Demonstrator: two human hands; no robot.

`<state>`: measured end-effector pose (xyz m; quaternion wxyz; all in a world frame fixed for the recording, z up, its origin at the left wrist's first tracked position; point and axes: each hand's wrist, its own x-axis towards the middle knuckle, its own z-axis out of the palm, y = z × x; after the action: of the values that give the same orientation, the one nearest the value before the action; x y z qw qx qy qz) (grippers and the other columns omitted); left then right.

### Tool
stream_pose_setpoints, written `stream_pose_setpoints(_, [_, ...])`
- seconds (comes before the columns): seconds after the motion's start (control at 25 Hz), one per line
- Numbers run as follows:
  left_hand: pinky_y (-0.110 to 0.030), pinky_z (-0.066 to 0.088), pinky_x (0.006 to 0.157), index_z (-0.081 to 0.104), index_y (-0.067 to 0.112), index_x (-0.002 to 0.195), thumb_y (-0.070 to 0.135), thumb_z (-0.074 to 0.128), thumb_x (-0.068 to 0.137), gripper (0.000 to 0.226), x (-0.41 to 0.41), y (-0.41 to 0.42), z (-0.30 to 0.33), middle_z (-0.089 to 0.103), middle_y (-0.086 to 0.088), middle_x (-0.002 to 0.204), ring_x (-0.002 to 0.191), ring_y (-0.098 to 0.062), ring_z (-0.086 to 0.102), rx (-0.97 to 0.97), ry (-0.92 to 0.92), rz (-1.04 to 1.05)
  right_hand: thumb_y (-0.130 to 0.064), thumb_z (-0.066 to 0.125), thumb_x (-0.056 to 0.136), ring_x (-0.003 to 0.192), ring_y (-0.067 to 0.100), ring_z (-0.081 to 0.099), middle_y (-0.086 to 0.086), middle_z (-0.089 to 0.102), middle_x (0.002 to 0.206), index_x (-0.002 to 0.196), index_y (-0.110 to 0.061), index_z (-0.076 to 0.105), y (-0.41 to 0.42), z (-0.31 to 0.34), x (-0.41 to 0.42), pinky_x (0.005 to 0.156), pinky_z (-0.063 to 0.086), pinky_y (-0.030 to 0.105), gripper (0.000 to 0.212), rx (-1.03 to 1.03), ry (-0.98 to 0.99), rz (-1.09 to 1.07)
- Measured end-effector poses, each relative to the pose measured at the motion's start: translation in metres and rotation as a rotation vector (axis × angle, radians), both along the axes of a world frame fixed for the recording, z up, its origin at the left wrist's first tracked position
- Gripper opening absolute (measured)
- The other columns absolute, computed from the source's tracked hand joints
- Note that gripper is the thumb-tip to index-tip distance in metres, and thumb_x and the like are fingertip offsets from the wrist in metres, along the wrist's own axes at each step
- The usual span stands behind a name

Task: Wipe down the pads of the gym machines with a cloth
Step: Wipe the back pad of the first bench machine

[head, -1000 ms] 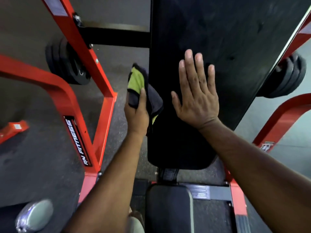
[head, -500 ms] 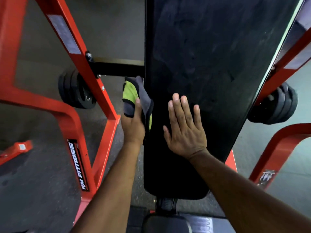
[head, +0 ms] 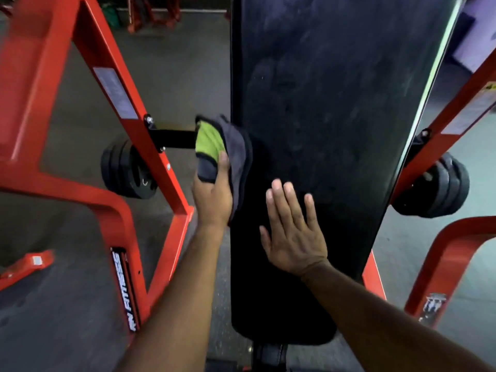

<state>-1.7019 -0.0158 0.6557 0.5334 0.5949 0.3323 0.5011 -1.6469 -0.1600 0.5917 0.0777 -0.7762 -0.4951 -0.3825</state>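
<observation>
Left hand has our cloth pinched against the pad's left edge, around 9 o'clock. Right hand lies flat on the pad at 5, fingers spread. Plates hang off the red frame further out at 9.

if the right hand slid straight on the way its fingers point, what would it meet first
Nothing but more pad, as far as the picture shows: the right hand lies flat on the black pad, fingers pointing up its length. The cloth sits off to the left, outside that line.
</observation>
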Motion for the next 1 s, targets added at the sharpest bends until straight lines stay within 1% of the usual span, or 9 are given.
stream_pose_setpoints(0.08, [0.0, 0.038, 0.073, 0.058, 0.023, 0.108, 0.039, 0.063, 0.089, 0.026, -0.035, -0.025, -0.074, 0.062, 0.006, 0.102, 0.09, 0.009, 0.058, -0.147, 0.074, 0.023, -0.038, 0.043, 0.097, 0.151, 0.03, 0.011, 0.014, 0.013, 0.163, 0.155, -0.001, 0.014, 0.0, -0.001, -0.001, 0.122, 0.007, 0.05, 0.075, 0.003, 0.025, 0.0])
stream_pose_setpoints(0.16, [-0.022, 0.045, 0.067, 0.065, 0.014, 0.092, 0.05, 0.057, 0.082, 0.038, -0.068, -0.048, -0.141, 0.072, -0.011, 0.082, 0.082, -0.025, 0.07, -0.275, 0.178, 0.008, -0.037, 0.042, 0.097, 0.15, 0.03, 0.013, 0.014, 0.013, 0.162, 0.154, -0.001, 0.016, 0.002, 0.0, -0.002, 0.122, 0.008, 0.05, 0.073, 0.018, 0.045, -0.007])
stream_pose_setpoints(0.24, [-0.021, 0.043, 0.063, 0.065, 0.015, 0.09, 0.026, 0.054, 0.091, 0.016, -0.095, -0.065, -0.184, 0.072, 0.016, 0.071, 0.069, 0.0, 0.068, -0.355, 0.228, -0.035, -0.037, 0.041, 0.098, 0.149, 0.031, 0.016, 0.014, 0.014, 0.16, 0.154, 0.0, 0.02, 0.001, 0.0, -0.003, 0.122, 0.008, 0.05, 0.071, 0.016, 0.061, -0.017])
stream_pose_setpoints(0.32, [-0.012, 0.043, 0.063, 0.067, 0.033, 0.091, 0.01, 0.05, 0.091, 0.029, -0.102, -0.072, -0.202, 0.067, 0.029, 0.068, 0.064, 0.014, 0.059, -0.358, 0.224, -0.041, -0.037, 0.04, 0.099, 0.149, 0.031, 0.016, 0.015, 0.017, 0.16, 0.153, 0.0, 0.021, 0.0, -0.001, -0.002, 0.122, 0.007, 0.05, 0.069, 0.004, 0.062, -0.033])
stream_pose_setpoints(0.44, [-0.046, 0.05, 0.085, 0.069, 0.035, 0.113, 0.021, 0.053, 0.089, 0.032, -0.094, -0.069, -0.19, 0.075, -0.003, 0.106, 0.104, -0.017, 0.069, -0.381, 0.12, -0.026, -0.037, 0.039, 0.099, 0.15, 0.03, 0.014, 0.014, 0.014, 0.161, 0.154, 0.0, 0.018, 0.0, -0.004, -0.003, 0.122, 0.007, 0.05, 0.07, 0.005, 0.078, -0.03])
stream_pose_setpoints(0.52, [-0.038, 0.047, 0.097, 0.062, 0.031, 0.12, 0.028, 0.058, 0.089, 0.032, -0.076, -0.055, -0.157, 0.07, 0.016, 0.118, 0.122, -0.01, 0.059, -0.308, 0.038, 0.025, -0.037, 0.04, 0.098, 0.15, 0.029, 0.013, 0.013, 0.01, 0.161, 0.155, -0.001, 0.015, -0.001, -0.003, -0.003, 0.122, 0.009, 0.05, 0.071, 0.002, 0.065, -0.035])
stream_pose_setpoints(0.6, [-0.019, 0.042, 0.097, 0.062, 0.027, 0.118, 0.04, 0.061, 0.086, 0.034, -0.048, -0.037, -0.1, 0.068, 0.028, 0.111, 0.113, 0.008, 0.059, -0.169, 0.007, 0.069, -0.037, 0.04, 0.098, 0.151, 0.029, 0.01, 0.013, 0.008, 0.163, 0.155, -0.001, 0.013, 0.0, 0.0, -0.003, 0.122, 0.009, 0.05, 0.072, -0.01, 0.054, -0.043])
stream_pose_setpoints(0.72, [-0.001, 0.035, 0.089, 0.064, 0.012, 0.124, 0.036, 0.064, 0.091, 0.04, -0.004, -0.007, -0.007, 0.065, 0.009, 0.121, 0.114, 0.002, 0.056, -0.01, -0.022, 0.135, -0.037, 0.037, 0.099, 0.152, 0.028, 0.006, 0.014, 0.007, 0.164, 0.156, -0.001, 0.009, -0.001, 0.003, -0.003, 0.123, 0.006, 0.05, 0.073, -0.03, 0.045, -0.053])
stream_pose_setpoints(1.0, [-0.021, 0.037, 0.093, 0.053, 0.027, 0.137, 0.062, 0.059, 0.085, 0.063, 0.07, 0.052, 0.155, 0.061, 0.002, 0.135, 0.127, -0.019, 0.053, 0.161, 0.004, 0.069, -0.039, 0.023, 0.103, 0.153, 0.026, 0.001, 0.013, -0.001, 0.165, 0.156, -0.003, 0.005, 0.0, -0.005, 0.002, 0.123, 0.0, 0.048, 0.067, -0.023, 0.056, -0.007])
